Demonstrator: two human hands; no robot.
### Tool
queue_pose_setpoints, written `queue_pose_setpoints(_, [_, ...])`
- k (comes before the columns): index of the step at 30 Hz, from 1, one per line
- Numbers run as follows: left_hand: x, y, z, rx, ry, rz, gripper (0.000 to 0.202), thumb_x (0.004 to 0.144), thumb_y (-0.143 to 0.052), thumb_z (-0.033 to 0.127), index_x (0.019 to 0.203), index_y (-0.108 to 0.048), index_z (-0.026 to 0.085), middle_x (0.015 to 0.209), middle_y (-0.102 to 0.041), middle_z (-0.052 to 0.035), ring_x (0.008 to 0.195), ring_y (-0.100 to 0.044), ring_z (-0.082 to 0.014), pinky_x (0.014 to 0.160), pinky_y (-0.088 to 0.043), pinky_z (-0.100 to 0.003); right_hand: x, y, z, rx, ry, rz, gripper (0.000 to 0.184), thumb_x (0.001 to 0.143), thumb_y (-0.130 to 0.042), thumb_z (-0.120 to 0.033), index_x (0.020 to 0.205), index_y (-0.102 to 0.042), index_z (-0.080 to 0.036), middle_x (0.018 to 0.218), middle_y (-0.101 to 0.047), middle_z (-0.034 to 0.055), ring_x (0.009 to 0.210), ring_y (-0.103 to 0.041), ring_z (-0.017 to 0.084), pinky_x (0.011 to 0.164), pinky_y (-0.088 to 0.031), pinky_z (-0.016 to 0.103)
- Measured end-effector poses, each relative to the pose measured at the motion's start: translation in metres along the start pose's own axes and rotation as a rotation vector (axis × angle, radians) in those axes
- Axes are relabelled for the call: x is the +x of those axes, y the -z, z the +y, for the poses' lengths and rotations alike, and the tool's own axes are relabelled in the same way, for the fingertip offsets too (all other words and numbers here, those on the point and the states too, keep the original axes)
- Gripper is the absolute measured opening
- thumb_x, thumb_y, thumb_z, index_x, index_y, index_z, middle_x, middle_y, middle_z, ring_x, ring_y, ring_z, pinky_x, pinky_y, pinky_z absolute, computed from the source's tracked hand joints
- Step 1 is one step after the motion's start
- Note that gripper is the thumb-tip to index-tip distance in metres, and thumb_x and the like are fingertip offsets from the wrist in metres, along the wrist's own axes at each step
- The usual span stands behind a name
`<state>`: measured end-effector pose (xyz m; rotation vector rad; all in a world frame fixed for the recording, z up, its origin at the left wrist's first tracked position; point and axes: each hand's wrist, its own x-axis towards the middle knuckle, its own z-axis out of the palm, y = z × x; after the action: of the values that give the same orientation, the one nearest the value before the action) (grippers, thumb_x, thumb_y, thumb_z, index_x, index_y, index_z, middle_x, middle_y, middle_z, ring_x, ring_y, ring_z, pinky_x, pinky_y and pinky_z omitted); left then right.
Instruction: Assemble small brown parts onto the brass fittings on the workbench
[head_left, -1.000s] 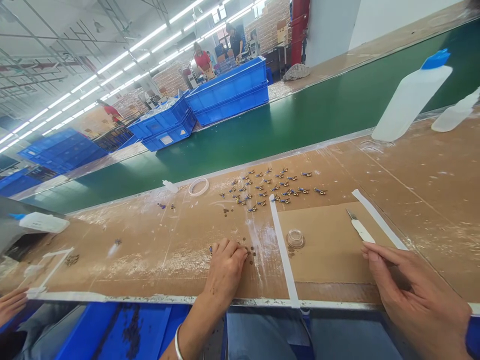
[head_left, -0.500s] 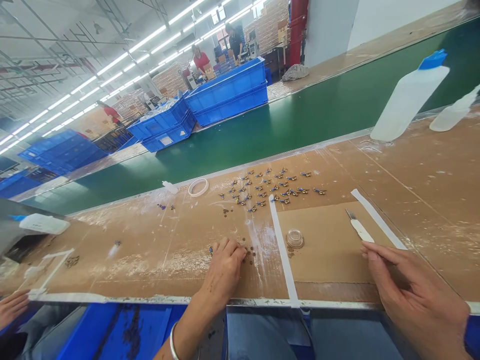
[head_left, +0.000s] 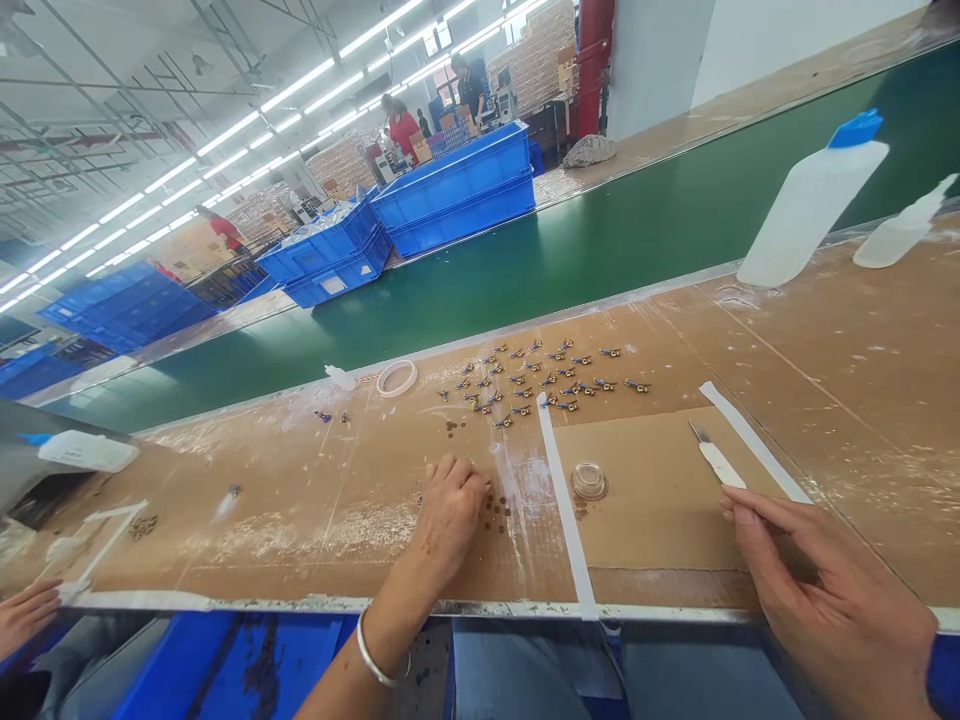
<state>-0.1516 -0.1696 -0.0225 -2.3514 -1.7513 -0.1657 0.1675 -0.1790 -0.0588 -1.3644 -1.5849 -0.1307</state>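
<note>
My left hand (head_left: 448,515) is on the brown cardboard-covered tabletop, fingers curled down and bunched, fingertips hidden. Beside it lie several small dark round discs (head_left: 496,512). In my right hand (head_left: 832,580), thumb and finger pinch the end of a slim white-handled tool (head_left: 721,464) with a narrow grey tip, which points away over a cardboard sheet (head_left: 652,520). On that sheet stands a small clear round dish (head_left: 589,480). Farther back, several small blue-and-gold figure-like pieces (head_left: 555,378) are spread in rows.
White tape strips (head_left: 568,520) flank the sheet. A tape roll (head_left: 397,378) lies near the green conveyor belt (head_left: 600,240). Large squeeze bottle (head_left: 814,205) and small bottle (head_left: 904,230) are at right. A co-worker's hand (head_left: 30,612) rests at far left; blue crates (head_left: 457,180) stand beyond.
My left hand has shifted slightly toward the far side of the table, its fingers moving near the discs. My right hand and the white-handled tool stay almost still.
</note>
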Motion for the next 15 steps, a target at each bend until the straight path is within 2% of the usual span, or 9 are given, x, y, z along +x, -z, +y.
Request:
queue_pose_setpoints(5, [-0.001,-0.004,0.003,-0.009,-0.001,-0.032,0.022,0.095,-0.052,0.017,0.079,-0.067,0.019,0.084,-0.063,-0.0051,0.082,-0.048,-0.0212,0.072,-0.035,-0.035,-0.002,-0.001,0.003,0.004,-0.001,-0.016,0.015,0.09,-0.057,-0.026,0.1,-0.068,-0.022,0.088,-0.072,0.0003,0.078,-0.068,0.015,0.074,-0.051,0.027])
queue_pose_setpoints(8, [0.0,-0.002,0.001,-0.09,0.072,-0.062,0.023,0.094,-0.051,0.016,0.081,-0.069,0.019,0.085,-0.064,-0.0064,0.084,-0.051,-0.022,0.074,-0.038,-0.035,-0.002,-0.001,0.004,0.013,-0.016,-0.013,0.015,0.089,-0.058,-0.026,0.101,-0.068,-0.023,0.088,-0.072,-0.0006,0.078,-0.068,0.015,0.073,-0.051,0.027])
queue_pose_setpoints(12, [0.003,0.001,-0.004,-0.292,0.21,-0.146,0.022,0.093,-0.054,0.017,0.08,-0.071,0.021,0.079,-0.064,-0.0036,0.082,-0.057,-0.0203,0.073,-0.041,-0.032,-0.001,-0.001,0.004,0.011,-0.001,-0.022,0.014,0.089,-0.059,-0.025,0.1,-0.068,-0.023,0.088,-0.072,-0.0006,0.078,-0.068,0.014,0.072,-0.05,0.025])
queue_pose_setpoints(15, [0.005,0.001,-0.008,-0.338,0.236,-0.174,0.022,0.091,-0.055,0.016,0.078,-0.072,0.021,0.078,-0.065,-0.0031,0.081,-0.058,-0.02,0.073,-0.042,-0.031,-0.001,-0.001,0.003,0.011,0.014,-0.011,0.014,0.088,-0.06,-0.024,0.099,-0.068,-0.022,0.087,-0.072,-0.0009,0.077,-0.068,0.014,0.073,-0.05,0.025])
